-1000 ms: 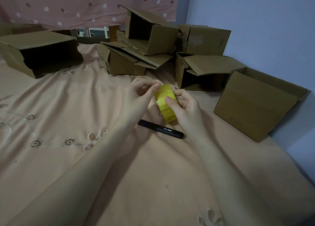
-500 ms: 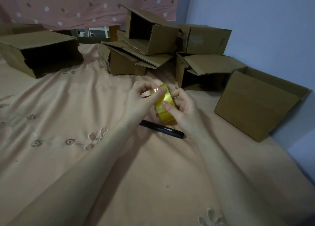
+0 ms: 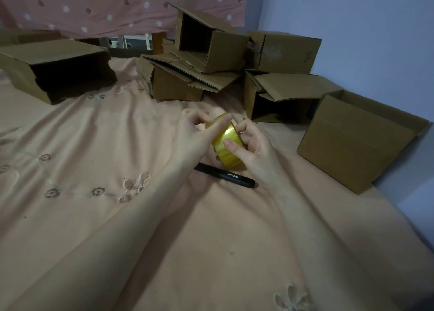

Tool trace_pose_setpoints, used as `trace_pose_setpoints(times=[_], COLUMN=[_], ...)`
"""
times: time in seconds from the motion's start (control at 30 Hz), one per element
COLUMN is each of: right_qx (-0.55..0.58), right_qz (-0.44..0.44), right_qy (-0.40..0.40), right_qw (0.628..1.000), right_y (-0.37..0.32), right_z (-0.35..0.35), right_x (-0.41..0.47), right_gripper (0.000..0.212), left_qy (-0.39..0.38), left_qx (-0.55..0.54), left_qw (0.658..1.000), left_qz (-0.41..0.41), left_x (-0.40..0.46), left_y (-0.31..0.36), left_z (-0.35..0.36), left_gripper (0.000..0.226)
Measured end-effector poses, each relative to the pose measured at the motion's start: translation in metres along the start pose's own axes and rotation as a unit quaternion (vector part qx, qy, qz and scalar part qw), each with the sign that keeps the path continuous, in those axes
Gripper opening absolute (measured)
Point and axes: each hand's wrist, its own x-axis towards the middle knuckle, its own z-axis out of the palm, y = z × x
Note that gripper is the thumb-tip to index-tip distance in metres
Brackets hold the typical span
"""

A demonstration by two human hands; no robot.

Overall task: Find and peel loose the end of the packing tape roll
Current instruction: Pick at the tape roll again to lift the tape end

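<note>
A yellow packing tape roll point(image 3: 226, 144) is held upright between both hands, a little above the peach bedsheet point(image 3: 94, 134). My left hand point(image 3: 195, 138) grips it from the left, thumb lying across the upper outer surface and fingers curled behind. My right hand point(image 3: 252, 151) grips it from the right, with its thumb pressed on the middle of the glossy outer band. No loose tape end shows on the roll's visible face.
A black pen point(image 3: 225, 175) lies on the sheet just under the hands. Several open cardboard boxes stand around: one at the far left point(image 3: 56, 68), a pile at the back point(image 3: 206, 52), one at the right point(image 3: 361, 141). A blue wall runs along the right.
The roll has turned in my hands and tilted slightly. My left thumb has slid along the top of the band, and my right thumb has shifted on the outer surface.
</note>
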Motion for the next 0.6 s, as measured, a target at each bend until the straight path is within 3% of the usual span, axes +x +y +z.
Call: trace_pose_setpoints(times=[0.13, 0.4, 0.6], right_qx=[-0.014, 0.026, 0.086], right_qz=[-0.006, -0.017, -0.016], right_qy=[0.002, 0.037, 0.069], right_qw=[1.000, 0.999, 0.994], right_y=[0.001, -0.002, -0.003], right_z=[0.001, 0.000, -0.003], right_x=[-0.001, 0.000, 0.002], right_gripper=[0.013, 0.016, 0.010], left_qy=[-0.024, -0.035, -0.069], left_qx=[-0.039, -0.091, -0.090], left_qw=[0.998, 0.995, 0.991], left_qz=[-0.031, 0.018, 0.070], left_x=[0.003, -0.001, 0.000], left_y=[0.001, 0.004, 0.002], left_z=[-0.004, -0.011, -0.011], left_gripper=[0.035, 0.013, 0.019])
